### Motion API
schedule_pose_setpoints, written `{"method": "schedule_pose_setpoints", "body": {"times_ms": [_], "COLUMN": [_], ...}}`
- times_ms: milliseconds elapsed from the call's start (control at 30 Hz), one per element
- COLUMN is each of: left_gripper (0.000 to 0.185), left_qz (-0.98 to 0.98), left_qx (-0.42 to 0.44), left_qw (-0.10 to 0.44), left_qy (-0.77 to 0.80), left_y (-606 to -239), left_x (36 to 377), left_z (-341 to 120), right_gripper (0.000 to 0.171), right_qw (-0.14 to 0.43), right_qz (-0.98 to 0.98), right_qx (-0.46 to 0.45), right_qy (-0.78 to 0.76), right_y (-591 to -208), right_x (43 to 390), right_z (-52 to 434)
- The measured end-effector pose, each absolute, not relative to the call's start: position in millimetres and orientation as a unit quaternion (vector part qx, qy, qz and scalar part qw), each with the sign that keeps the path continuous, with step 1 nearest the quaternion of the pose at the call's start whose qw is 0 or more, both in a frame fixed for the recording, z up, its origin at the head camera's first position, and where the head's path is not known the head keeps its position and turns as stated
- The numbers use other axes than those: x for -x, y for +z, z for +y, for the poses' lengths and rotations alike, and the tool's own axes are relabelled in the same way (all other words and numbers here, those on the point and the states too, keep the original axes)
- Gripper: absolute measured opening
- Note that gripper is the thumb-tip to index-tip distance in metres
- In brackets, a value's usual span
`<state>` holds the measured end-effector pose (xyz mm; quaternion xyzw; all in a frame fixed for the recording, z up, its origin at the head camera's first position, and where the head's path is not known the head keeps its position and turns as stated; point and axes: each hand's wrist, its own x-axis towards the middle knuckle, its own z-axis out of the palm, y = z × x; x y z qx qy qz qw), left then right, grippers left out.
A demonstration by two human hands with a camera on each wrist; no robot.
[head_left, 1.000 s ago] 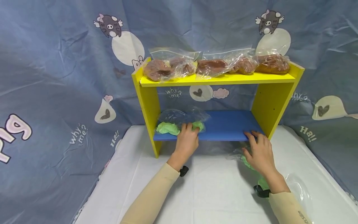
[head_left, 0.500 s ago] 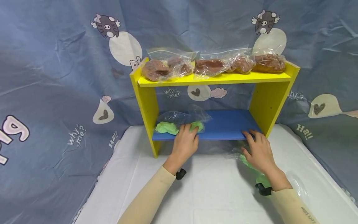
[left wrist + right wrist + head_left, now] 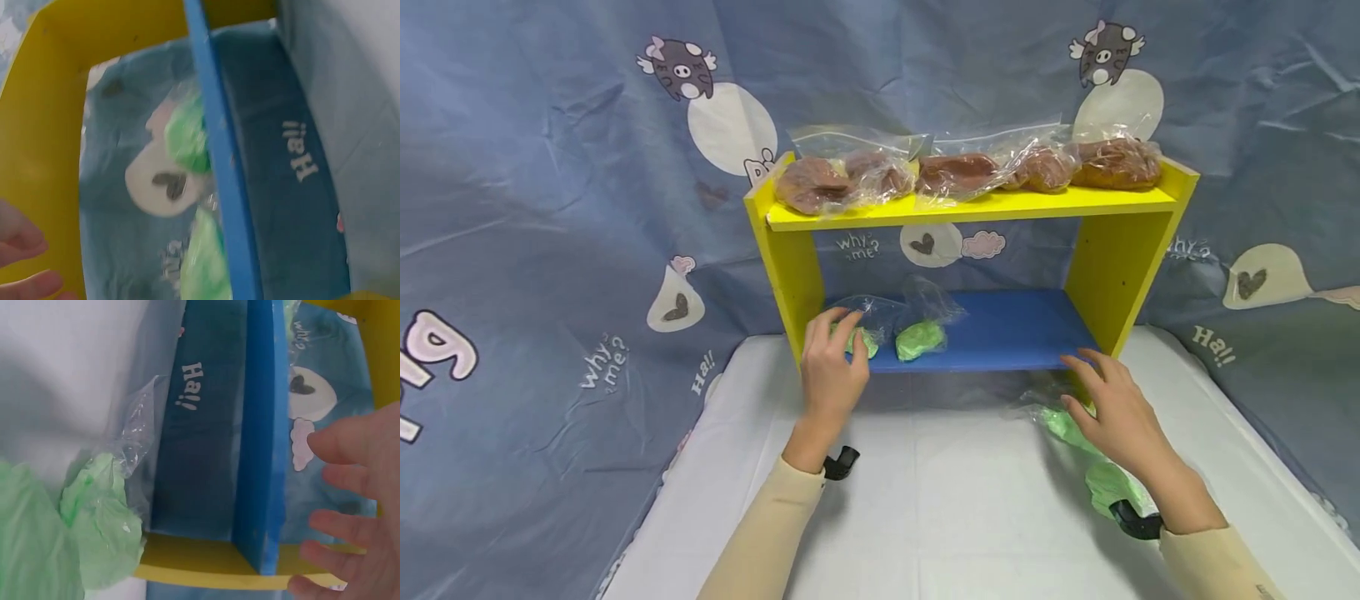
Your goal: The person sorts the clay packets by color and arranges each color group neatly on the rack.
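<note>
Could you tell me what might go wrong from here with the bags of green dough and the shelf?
The two green bags lie close to the front edge of the blue shelf; the left hand, fingers on the left one, could drag it off. The right hand hovers open over a loose bag on the table, near the yellow side panel, and might knock the shelf, shaking the brown bags on top.

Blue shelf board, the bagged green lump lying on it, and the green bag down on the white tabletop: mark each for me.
Blue shelf board [image 3: 1007, 333], head view, bare middle of its top face.
Bagged green lump [image 3: 920, 339], head view, centre of the green mass.
Green bag on the white tabletop [image 3: 103, 534], right wrist view, crumpled green bulge.
</note>
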<state>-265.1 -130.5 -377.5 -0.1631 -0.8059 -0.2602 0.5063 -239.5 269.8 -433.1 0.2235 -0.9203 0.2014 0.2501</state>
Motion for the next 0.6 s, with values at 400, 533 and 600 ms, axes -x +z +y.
{"method": "schedule_pose_setpoints", "body": {"times_ms": [400,533,600], "left_gripper": [0.038,0.052,0.058], "left_qz": [-0.703,-0.706,-0.713], "left_qx": [0.050,0.014,-0.005], "left_qw": [0.621,0.606,0.589], "left_qy": [-0.343,-0.365,-0.380], "left_y": [-389,-408,-419], "left_x": [267,268,270], "left_z": [-167,-172,-175], "right_gripper": [0.043,0.049,0.050], "right_qw": [0.171,0.140,0.124], "right_qz": [-0.946,-0.953,-0.957], "right_qx": [-0.187,-0.185,-0.179], "right_qy": [0.204,0.195,0.189], "right_y": [-459,-475,-481], "right_x": [225,230,232], "right_z": [284,291,293]}}
